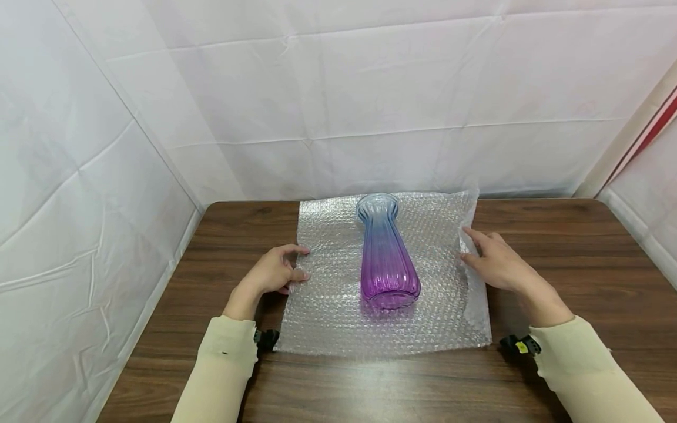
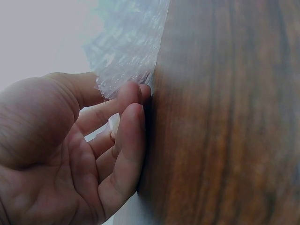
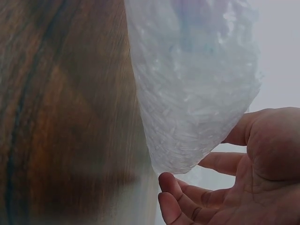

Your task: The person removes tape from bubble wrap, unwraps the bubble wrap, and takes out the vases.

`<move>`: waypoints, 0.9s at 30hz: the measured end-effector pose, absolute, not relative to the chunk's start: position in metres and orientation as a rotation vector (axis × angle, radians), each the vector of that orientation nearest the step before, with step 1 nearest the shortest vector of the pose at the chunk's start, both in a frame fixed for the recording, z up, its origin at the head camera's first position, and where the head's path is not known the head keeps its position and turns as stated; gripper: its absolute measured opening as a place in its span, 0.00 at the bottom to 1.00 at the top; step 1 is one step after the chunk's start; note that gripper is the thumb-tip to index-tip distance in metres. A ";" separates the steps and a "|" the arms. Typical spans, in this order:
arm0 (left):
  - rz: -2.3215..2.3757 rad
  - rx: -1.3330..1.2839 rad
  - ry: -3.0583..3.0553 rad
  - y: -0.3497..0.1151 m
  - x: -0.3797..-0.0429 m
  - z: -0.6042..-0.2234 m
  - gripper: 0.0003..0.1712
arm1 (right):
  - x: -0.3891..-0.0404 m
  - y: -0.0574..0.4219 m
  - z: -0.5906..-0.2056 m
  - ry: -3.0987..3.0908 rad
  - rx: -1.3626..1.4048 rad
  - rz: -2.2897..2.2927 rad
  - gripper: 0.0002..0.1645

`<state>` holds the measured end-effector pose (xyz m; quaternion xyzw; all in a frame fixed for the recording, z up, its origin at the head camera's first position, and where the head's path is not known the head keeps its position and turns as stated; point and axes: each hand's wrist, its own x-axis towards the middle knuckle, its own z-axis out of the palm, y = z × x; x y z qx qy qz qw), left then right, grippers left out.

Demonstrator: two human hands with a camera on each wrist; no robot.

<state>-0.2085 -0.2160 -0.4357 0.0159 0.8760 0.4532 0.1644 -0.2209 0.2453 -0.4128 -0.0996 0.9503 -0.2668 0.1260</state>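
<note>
A ribbed glass vase (image 1: 388, 252), blue at the mouth and purple toward the base, lies on its side on a sheet of bubble wrap (image 1: 325, 317). Its mouth points to the back and its base to the front. At the sheet's left edge my left hand (image 1: 271, 271) pinches the bubble wrap (image 2: 126, 51), thumb above and fingers beneath. My right hand (image 1: 497, 262) holds the opposite edge, where a strip of the sheet curls up; the right wrist view shows this bubble wrap (image 3: 192, 103) between thumb and fingers.
The sheet lies on a dark wood-grain table (image 1: 344, 388), near its back edge. White cloth (image 1: 370, 88) hangs behind the table and along both sides. Small black cameras (image 1: 267, 339) sit at both wrists, beside the sheet's front corners.
</note>
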 end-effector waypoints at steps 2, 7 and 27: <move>1.295 0.048 2.495 -0.216 -0.209 -0.436 0.33 | -0.221 0.246 -0.413 2.759 -0.291 -0.780 0.44; 1.296 0.047 2.495 -0.216 -0.208 -0.436 0.32 | -0.222 0.248 -0.412 2.760 -0.307 -0.769 0.45; 1.277 0.042 2.499 -0.216 -0.209 -0.436 0.33 | -0.226 0.253 -0.412 2.769 -0.367 -0.845 0.45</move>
